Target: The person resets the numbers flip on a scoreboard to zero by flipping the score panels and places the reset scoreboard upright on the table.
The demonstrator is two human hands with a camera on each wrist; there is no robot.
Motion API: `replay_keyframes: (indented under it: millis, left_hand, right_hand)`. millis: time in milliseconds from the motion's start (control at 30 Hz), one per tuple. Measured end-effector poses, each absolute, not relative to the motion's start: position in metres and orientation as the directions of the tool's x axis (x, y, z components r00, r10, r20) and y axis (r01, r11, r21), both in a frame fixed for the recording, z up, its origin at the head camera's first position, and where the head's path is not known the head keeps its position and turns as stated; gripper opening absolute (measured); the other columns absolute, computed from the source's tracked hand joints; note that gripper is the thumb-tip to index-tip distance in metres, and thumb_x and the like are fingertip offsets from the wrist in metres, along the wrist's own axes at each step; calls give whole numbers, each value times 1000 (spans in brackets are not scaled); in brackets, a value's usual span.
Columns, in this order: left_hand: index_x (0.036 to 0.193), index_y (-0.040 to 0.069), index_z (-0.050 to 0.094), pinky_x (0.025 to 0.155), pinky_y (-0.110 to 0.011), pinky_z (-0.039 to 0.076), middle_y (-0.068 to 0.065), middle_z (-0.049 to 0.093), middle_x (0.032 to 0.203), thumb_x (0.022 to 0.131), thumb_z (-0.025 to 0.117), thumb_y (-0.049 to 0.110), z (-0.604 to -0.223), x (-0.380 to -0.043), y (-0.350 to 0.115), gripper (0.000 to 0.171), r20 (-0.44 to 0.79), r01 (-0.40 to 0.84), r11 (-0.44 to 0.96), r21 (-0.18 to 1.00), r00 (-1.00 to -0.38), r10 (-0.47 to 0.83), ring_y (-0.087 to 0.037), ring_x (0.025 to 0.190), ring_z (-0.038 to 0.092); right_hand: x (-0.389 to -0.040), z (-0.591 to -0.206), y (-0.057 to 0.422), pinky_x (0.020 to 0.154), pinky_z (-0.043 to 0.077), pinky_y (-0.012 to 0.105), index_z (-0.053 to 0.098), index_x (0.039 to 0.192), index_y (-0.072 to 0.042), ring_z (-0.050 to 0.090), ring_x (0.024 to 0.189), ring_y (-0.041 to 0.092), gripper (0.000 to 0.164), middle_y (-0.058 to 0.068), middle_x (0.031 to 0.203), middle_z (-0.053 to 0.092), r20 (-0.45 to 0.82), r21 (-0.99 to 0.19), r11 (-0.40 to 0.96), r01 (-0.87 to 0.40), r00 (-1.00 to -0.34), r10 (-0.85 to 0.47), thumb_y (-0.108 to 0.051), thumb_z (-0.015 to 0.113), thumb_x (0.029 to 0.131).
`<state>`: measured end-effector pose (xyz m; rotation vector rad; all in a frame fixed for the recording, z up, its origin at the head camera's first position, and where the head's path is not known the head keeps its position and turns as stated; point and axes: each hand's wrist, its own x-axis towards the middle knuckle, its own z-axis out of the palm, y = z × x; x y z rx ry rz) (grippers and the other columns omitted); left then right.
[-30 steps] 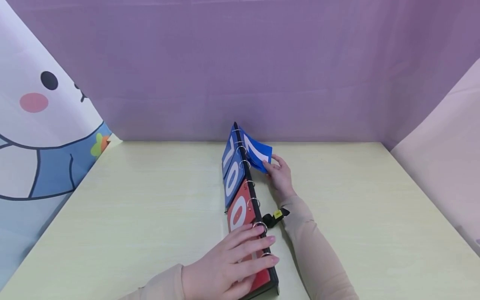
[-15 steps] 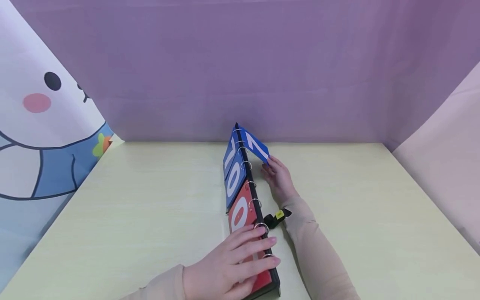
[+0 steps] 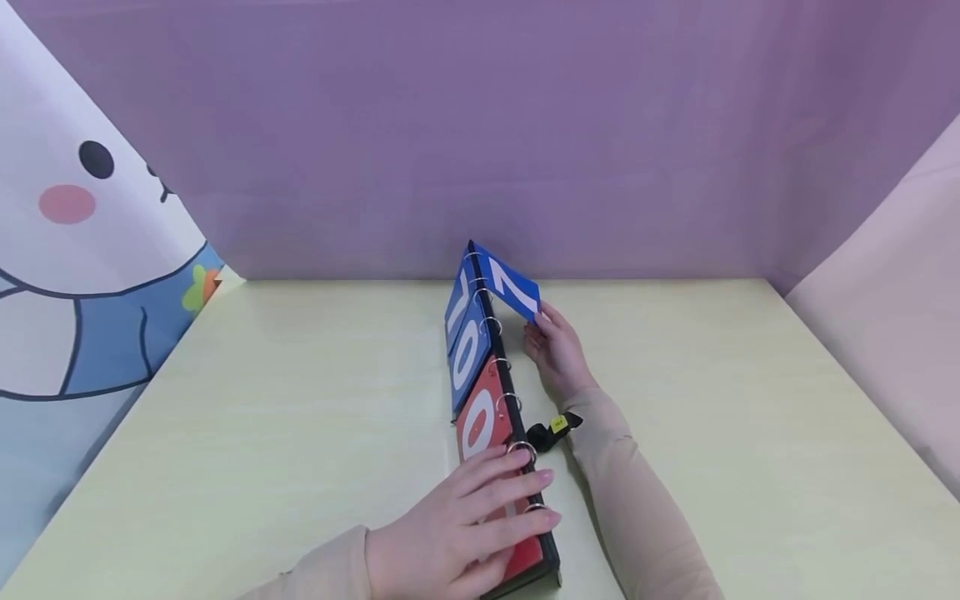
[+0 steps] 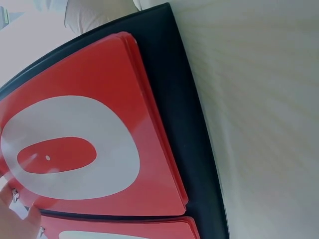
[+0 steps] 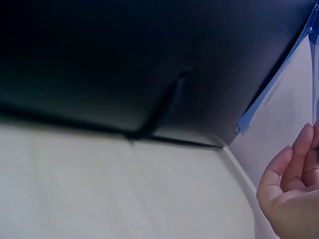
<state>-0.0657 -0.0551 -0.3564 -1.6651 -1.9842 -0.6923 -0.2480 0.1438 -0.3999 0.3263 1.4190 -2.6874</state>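
A tabletop flip scoreboard stands on edge, running away from me, with ring-bound number cards along its top. My left hand rests over its near end, fingers laid across the top edge by the rings. In the left wrist view a red card with a white 0 lies against the black board. At the far end my right hand pinches the lower corner of a blue card marked 7, on the right side. Blue cards showing 1 and 0 hang on the left face.
The pale table extends to both sides. A purple cloth backs it, and a cartoon-printed cloth hangs at the left. A black wrist camera sits between right sleeve and board. A strut shows on the dark back.
The blue card has straightened from bent to flat, its 7 now fully showing. The right hand has shifted its hold to the card's corner. The left hand stays put.
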Motion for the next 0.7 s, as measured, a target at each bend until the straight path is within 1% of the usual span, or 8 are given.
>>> replay_keyframes:
  millis: [100,167,333,467,600,700]
  left_hand:
    - [133,11,50,109,-44,31,-10,42,144,90,51,21,-356,-65,-54,44,629,985,143,102,-175,757,-26,135,34]
    - [134,11,49,109,-43,31,-10,41,145,91,50,21,-357,-64,-53,45,621,983,144,118,-186,761,-26,135,34]
    - [136,13,47,110,-43,31,-9,40,146,92,48,22,-358,-63,-52,45,609,980,143,138,-198,768,-25,136,34]
    - [134,12,48,109,-43,32,-10,41,145,92,49,22,-360,-63,-52,44,627,984,142,104,-176,759,-26,135,35]
    - [133,11,49,108,-44,33,-10,42,144,91,49,22,-361,-64,-53,44,634,986,145,86,-166,755,-26,134,36]
    - [134,12,48,108,-43,33,-10,42,144,91,49,23,-360,-63,-53,45,628,984,150,97,-177,758,-26,134,36]
  right_hand:
    - [-248,-399,149,76,45,21,55,125,-13,52,74,8,30,-4,78,59,-203,-819,-554,150,-978,36,-15,50,95]
    - [-248,-398,155,78,45,21,56,124,-13,53,74,7,30,-5,80,60,-186,-820,-558,130,-982,44,-15,51,95]
    - [-247,-394,173,76,46,20,64,107,-16,56,71,6,18,-5,79,65,-140,-802,-592,86,-989,45,-16,51,95]
    - [-247,-388,178,74,45,20,66,98,-20,56,68,6,18,-6,74,63,-80,-821,-570,41,-996,43,-17,49,97]
    - [-247,-381,176,74,44,22,63,102,-19,53,68,6,16,-6,72,59,-32,-854,-521,-6,-998,63,-17,48,97]
    - [-246,-372,175,75,44,22,57,111,-18,52,69,6,17,-7,73,58,-16,-881,-472,-20,-997,72,-17,48,97]
